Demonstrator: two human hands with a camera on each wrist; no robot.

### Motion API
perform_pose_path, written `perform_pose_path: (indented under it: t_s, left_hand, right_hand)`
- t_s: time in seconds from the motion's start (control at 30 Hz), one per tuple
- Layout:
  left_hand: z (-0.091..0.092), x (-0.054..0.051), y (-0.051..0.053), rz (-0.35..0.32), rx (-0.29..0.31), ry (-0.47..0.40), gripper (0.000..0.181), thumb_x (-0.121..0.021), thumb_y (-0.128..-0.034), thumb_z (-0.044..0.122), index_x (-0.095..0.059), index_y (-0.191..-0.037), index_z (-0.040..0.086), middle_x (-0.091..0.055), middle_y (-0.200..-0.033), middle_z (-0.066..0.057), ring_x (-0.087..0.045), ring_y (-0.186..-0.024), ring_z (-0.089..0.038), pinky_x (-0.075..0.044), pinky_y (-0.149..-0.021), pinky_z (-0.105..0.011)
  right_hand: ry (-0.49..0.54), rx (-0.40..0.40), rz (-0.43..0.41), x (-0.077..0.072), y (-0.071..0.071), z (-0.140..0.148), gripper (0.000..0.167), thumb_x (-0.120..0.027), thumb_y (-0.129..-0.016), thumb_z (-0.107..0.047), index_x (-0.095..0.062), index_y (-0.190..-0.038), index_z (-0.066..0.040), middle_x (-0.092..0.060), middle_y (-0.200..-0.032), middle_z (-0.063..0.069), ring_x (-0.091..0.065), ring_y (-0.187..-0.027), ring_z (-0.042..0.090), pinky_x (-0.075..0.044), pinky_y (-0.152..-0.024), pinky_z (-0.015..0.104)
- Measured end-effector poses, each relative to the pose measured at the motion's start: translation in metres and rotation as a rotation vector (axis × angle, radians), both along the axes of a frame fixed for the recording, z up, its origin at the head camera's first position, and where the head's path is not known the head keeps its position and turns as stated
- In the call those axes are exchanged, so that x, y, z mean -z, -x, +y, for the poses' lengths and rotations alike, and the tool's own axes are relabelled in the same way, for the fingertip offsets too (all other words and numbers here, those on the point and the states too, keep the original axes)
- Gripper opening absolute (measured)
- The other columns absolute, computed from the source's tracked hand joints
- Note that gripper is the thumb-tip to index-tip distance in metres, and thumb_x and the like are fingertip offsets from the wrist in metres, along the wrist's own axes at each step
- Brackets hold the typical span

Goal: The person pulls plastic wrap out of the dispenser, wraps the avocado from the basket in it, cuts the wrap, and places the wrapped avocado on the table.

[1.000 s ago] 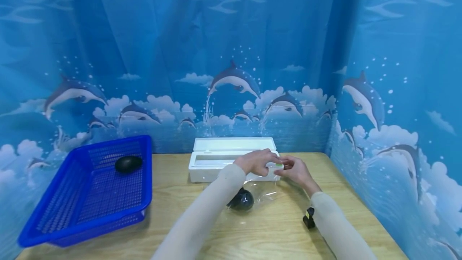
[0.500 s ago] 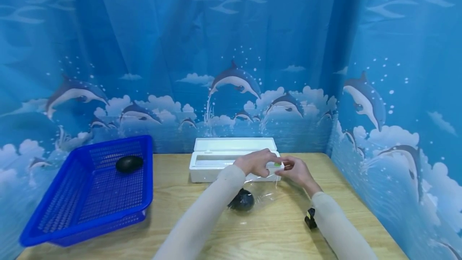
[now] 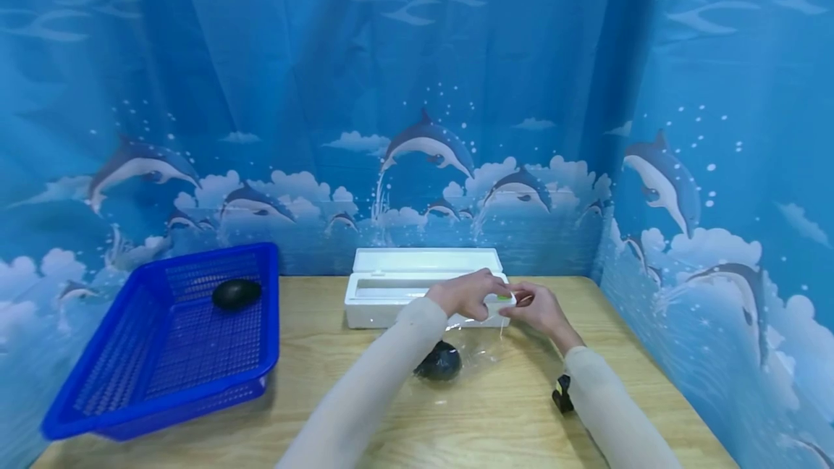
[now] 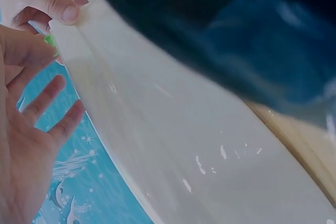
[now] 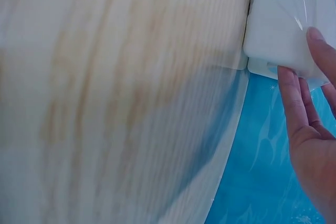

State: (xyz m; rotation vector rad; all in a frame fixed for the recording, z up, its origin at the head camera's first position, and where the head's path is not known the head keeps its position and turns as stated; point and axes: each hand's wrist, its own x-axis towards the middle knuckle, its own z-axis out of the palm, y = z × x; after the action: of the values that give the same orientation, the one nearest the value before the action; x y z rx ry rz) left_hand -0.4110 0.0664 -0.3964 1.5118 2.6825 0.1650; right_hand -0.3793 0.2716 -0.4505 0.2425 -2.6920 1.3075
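Note:
A white cling film dispenser box (image 3: 371, 313) stands on the table with its lid raised. My left hand (image 3: 465, 294) reaches over its right end, a fingertip on the small green slider (image 4: 50, 41). The other fingers of that hand spread loosely in the left wrist view. My right hand (image 3: 537, 310) grips the right end of the box, thumb on one face and fingers on another (image 5: 296, 95). Clear film (image 3: 478, 353) stretches from the box toward me. Under the film lies a dark, glossy, round object (image 3: 439, 362), partly hidden by the left sleeve.
At the left stands a blue plastic basket (image 3: 163, 389) with a dark oval object (image 3: 236, 294) in it. A small black item (image 3: 562, 393) with a yellow patch lies beside the right sleeve. A blue dolphin-print curtain (image 3: 313, 129) hangs behind the wooden table (image 3: 495, 425).

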Motion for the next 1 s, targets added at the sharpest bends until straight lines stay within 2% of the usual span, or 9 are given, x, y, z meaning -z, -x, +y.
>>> perform_pose_path:
  t_s: [0.17,0.37,0.53,0.77,1.0]
  left_hand:
    - [0.0005,0.0015,0.0018,0.008,0.004,0.001,0.072,-0.06,-0.0837,0.0,-0.054,-0.151,0.025,-0.053,-0.156,0.007,-0.054,-0.126,-0.013,-0.05,-0.102,-0.027]
    - [-0.0016,0.0022,0.0033,0.021,0.007,0.001,0.071,-0.06,-0.0829,-0.002,-0.056,-0.149,0.024,-0.057,-0.152,0.005,-0.054,-0.132,-0.014,-0.048,-0.112,-0.029]
    - [-0.003,0.0019,0.0037,0.011,0.008,-0.017,0.071,-0.06,-0.082,-0.004,-0.058,-0.147,0.024,-0.059,-0.15,0.004,-0.053,-0.136,-0.016,-0.045,-0.118,-0.03]
    - [-0.0045,-0.0003,0.003,0.022,0.002,-0.001,0.07,-0.061,-0.0809,-0.004,-0.06,-0.145,0.023,-0.06,-0.148,0.002,-0.055,-0.135,-0.017,-0.046,-0.116,-0.031]
    - [-0.0076,-0.0037,0.0015,-0.006,-0.004,-0.018,0.07,-0.059,-0.0802,-0.008,-0.061,-0.144,0.021,-0.062,-0.147,0.002,-0.056,-0.133,-0.017,-0.048,-0.114,-0.03]
  right_hand:
    - [-0.011,0.005,-0.007,-0.0011,-0.0007,0.0011,0.048,-0.088,-0.082,-0.017,-0.07,-0.123,0.003,-0.075,-0.105,0.022,-0.071,-0.09,0.022,-0.058,-0.074,0.025]
    - [-0.012,0.005,-0.011,-0.0001,0.001,0.0011,0.049,-0.088,-0.082,-0.015,-0.07,-0.124,0.002,-0.076,-0.105,0.02,-0.07,-0.087,0.017,-0.057,-0.073,0.021]
    - [-0.012,-0.012,0.0,-0.0024,-0.0003,0.0011,0.052,-0.088,-0.082,-0.014,-0.068,-0.126,0.005,-0.076,-0.104,0.022,-0.071,-0.086,0.019,-0.058,-0.073,0.022]
    - [-0.002,-0.013,0.011,0.0017,0.004,0.0031,0.053,-0.088,-0.081,-0.014,-0.068,-0.127,0.003,-0.076,-0.105,0.022,-0.072,-0.088,0.022,-0.058,-0.073,0.021]
    - [0.011,-0.016,0.011,0.0023,0.0042,0.0026,0.054,-0.088,-0.081,-0.011,-0.067,-0.127,0.005,-0.075,-0.104,0.023,-0.071,-0.086,0.02,-0.058,-0.072,0.02]
